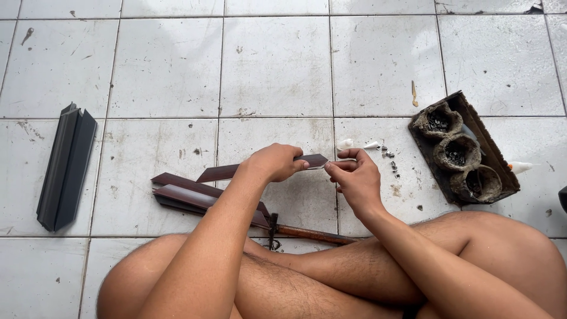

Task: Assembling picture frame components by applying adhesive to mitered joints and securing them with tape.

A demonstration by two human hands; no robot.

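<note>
The person is sitting cross-legged on the tiled floor (277,65), holding a dark brown angled strip (227,172) up above the floor, level in front of the knees, so its end is meeting the other hand. The left hand (273,162) is closing around the strip near its end. The right hand (356,177) is pinching thumb and fingers together at the strip's tip; what they are pinching is too small to tell. 3 more strips (189,198) are lying just below, and a tray (499,165) of 3 cups is sitting near the right hand.

packages: brown cardboard tray (497,162) | right on floor tiles | labels, signs, screens: none
</note>
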